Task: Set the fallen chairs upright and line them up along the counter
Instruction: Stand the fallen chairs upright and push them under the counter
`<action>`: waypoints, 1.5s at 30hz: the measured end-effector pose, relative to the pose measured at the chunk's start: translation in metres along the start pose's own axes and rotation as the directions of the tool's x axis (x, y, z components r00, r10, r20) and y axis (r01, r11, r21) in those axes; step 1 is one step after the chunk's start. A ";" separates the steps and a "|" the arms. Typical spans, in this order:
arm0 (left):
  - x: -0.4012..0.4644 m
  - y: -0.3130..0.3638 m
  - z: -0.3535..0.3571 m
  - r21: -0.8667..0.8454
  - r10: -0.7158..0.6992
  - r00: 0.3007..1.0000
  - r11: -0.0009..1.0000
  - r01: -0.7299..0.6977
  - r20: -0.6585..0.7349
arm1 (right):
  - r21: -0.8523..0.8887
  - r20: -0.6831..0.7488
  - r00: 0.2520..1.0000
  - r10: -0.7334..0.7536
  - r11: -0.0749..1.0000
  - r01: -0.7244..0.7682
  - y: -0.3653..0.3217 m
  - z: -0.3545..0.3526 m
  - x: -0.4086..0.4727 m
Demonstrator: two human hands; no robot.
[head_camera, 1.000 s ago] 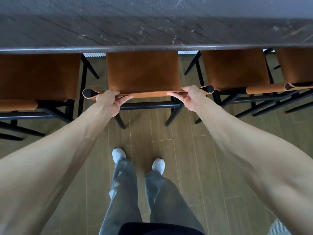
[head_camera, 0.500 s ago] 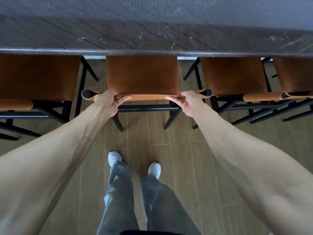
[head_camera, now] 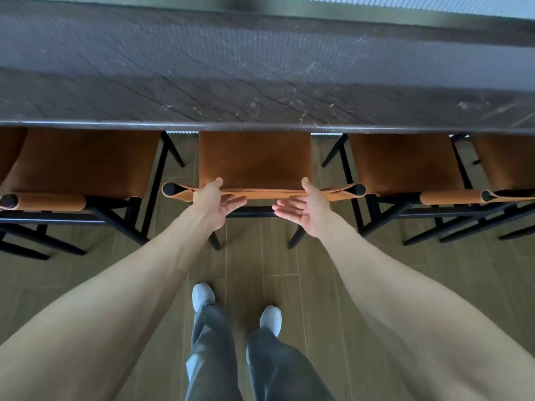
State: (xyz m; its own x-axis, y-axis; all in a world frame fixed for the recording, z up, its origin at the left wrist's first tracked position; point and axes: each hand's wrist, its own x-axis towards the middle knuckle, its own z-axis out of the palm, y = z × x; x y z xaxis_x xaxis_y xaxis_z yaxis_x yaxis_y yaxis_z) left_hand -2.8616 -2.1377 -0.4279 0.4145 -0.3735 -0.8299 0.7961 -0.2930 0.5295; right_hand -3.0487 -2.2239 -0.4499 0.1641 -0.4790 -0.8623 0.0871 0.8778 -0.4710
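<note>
Under the front edge of the bench (head_camera: pixel 260 82), a row of chairs stands upright on the floor (head_camera: pixel 405 285), seats tucked partly beneath the overhang. No containers appear in view. Bench top: dark grey-brown stone, matte, crossed by thin dark cracks and pale veins, with a rounded, slightly glossy front lip. Centre chair (head_camera: pixel 254 160): flat rectangular seat of tan leather, smooth with a darker patch near the middle; its backrest is a leather band wrapped as a sleeve around two round black posts, seen end-on as black discs at either side. Frame is thin black tubing with splayed legs. Left chair (head_camera: pixel 81 163) and right chair (head_camera: pixel 405 163) share the same leather and black frame; each sits just beside the centre one, apart from it, and a further chair (head_camera: pixel 509 160) is cut off at the right edge. Left hand (head_camera: pixel 215 202) is at the near face of the centre backrest band, thumb raised over its top edge, fingers straight and spread, pointing inward; the grip is wide and nothing is clasped. Right hand (head_camera: pixel 307 206) mirrors it, palm turned up, thumb over the band's top edge, fingers extended and loose; the grip is wide as well. Whether the palms touch the leather cannot be told. Floor: wood-look planks, olive-brown, long narrow boards with fine seams. Grey trousers and pale socks show below.
</note>
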 end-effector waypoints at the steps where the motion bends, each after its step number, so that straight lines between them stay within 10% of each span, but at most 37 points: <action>1: -0.004 0.001 0.004 -0.008 -0.014 1.000 1.000 0.014 0.017 | 0.003 0.009 1.000 -0.003 1.000 0.003 -0.002 0.005 -0.003; 10: -0.013 0.005 -0.001 0.363 -0.035 0.999 0.931 0.043 -0.029 | -0.252 -0.059 0.998 -0.008 0.968 -0.008 -0.007 0.011 -0.020; 18: -0.079 0.027 0.026 0.484 0.448 0.850 0.699 -0.527 0.279 | -0.292 0.081 0.838 -0.539 0.791 0.537 -0.029 0.062 -0.075; 24: -0.128 0.088 0.000 0.372 0.619 0.705 0.599 -0.709 0.345 | -0.262 0.290 0.689 -0.664 0.638 0.724 -0.066 0.095 -0.145; 35: -0.183 0.160 -0.149 0.216 0.781 0.547 0.503 -0.837 0.299 | -0.223 0.454 0.507 -0.732 0.458 0.861 0.005 0.205 -0.239; 45: -0.200 0.236 -0.376 0.199 0.827 0.554 0.530 -0.824 0.093 | -0.163 0.536 0.532 -0.655 0.538 0.827 0.175 0.377 -0.294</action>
State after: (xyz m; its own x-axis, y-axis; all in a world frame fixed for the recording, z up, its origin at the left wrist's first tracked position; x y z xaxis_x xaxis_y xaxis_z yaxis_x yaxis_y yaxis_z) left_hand -2.5908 -1.8011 -0.2037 0.8471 -0.5313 -0.0058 -0.0074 -0.0228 0.9997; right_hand -2.7113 -1.9288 -0.2087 0.5570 -0.8290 -0.0509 0.0224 0.0763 -0.9968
